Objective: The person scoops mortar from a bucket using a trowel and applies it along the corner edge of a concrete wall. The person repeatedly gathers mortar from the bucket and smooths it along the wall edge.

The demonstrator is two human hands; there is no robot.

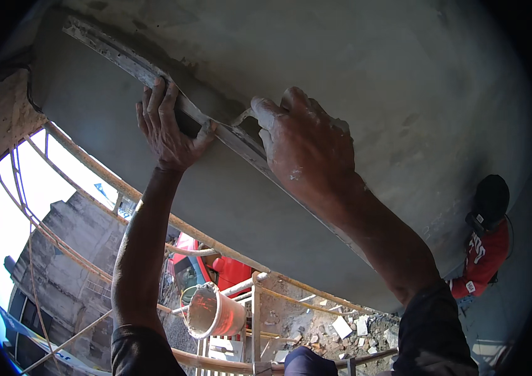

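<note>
A long straightedge [122, 59], grey with plaster, lies slanted against a freshly plastered wall [366, 69]. My left hand [167, 128] grips it from below near its middle, fingers over the top edge and thumb under it. My right hand [307, 147] is closed on the same straightedge a little further right and hides that stretch of it. Both hands are smeared with dried plaster. The straightedge runs from the upper left down toward the lower right, behind my right forearm.
Scaffold poles [90, 166] curve along the wall's lower edge. A plaster-stained bucket [213, 311] hangs below between my arms. A person in a red shirt and dark cap [485, 241] stands at the right by the wall. Rubble [341, 326] lies on the ground far below.
</note>
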